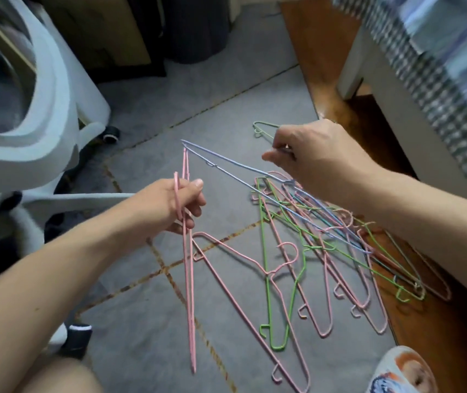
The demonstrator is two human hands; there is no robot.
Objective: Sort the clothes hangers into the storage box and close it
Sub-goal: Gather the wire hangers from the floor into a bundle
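Observation:
My left hand [173, 205] grips a pink wire hanger [189, 293] by its hook, and it hangs edge-on above the floor. My right hand [316, 158] holds a lavender-blue hanger [235, 173] lifted over the pile, its tip pointing left. A tangled pile of pink, green and blue hangers [326, 251] lies on the grey floor below my right arm. One more pink hanger [243, 296] lies flat in front of me, and a green hanger [263, 129] peeks out behind my right hand. No storage box is in view.
A white office chair [45, 114] with black castors [79, 337] stands at the left. A white furniture leg [360, 66] and brown wooden floor [320, 66] are at the right. A dark bin [195, 26] stands at the back. My knees show at the bottom edge.

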